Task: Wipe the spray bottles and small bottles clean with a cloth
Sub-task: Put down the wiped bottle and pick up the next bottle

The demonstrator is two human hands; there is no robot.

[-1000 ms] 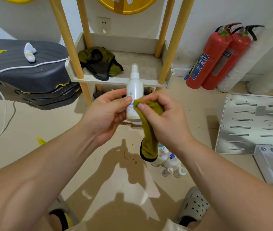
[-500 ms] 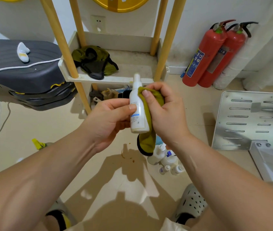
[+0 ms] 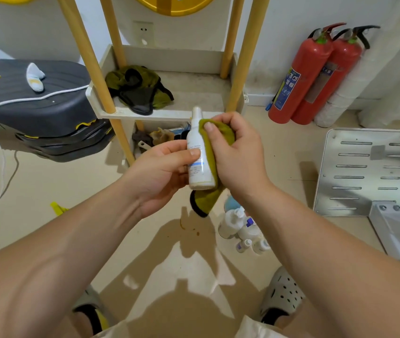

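1. Since a second ago, the right hand (image 3: 239, 152) has slid the green cloth (image 3: 207, 198) up the white spray bottle (image 3: 199, 154), from its lower half to its shoulder. The bottle's base now shows.
2. The left hand (image 3: 162, 172) grips the bottle from the left, with the thumb across the label at mid-body and the fingers curled behind.
3. The right hand pinches the cloth against the bottle's right side, its thumb on the cloth just below the neck. The cloth's loose end hangs below the base.
4. The bottle is held in the air between both hands, in front of the shelf (image 3: 160, 115). A cluster of small bottles (image 3: 233, 225) stands on the floor (image 3: 55, 181) below.
5. The label bears a blue band and small print, too small to read.
6. The bottle's long axis is near upright, with the cap end up and leaning slightly left and the base down.
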